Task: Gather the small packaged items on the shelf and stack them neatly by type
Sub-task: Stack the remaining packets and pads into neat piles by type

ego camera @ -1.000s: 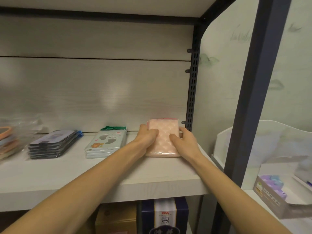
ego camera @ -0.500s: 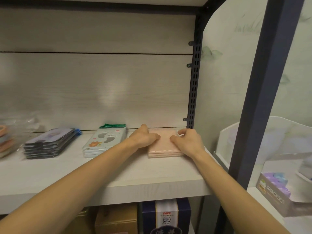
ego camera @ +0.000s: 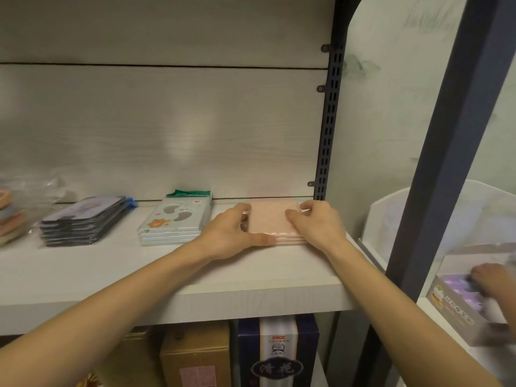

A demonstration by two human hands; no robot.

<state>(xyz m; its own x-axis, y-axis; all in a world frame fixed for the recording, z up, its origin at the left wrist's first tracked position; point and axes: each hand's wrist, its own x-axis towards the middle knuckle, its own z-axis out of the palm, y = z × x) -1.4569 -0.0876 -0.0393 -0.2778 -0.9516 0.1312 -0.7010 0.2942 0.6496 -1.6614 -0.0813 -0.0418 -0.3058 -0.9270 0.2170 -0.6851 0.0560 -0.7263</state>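
A stack of flat pink packets [ego camera: 270, 220] lies at the right end of the white shelf [ego camera: 167, 277]. My left hand [ego camera: 230, 234] holds its left side, thumb along the front edge and index finger at the far corner. My right hand [ego camera: 318, 223] holds the right side with fingers curled over the top. To the left stand a stack of pale packets printed with footprints [ego camera: 174, 222] and a stack of dark packets [ego camera: 83, 220].
Clear bags with orange items [ego camera: 12, 216] sit at the far left. A black slotted upright [ego camera: 326, 121] stands right behind the pink stack; a dark post [ego camera: 446, 141] is nearer. Another person's hand [ego camera: 491, 280] reaches into a box of purple items [ego camera: 458, 305]. Cartons [ego camera: 195, 356] stand below.
The pink packet that was tilted up in my hands now lies flat on its stack. Both hands have shifted to the stack's sides. Another person's hand has appeared at the right.
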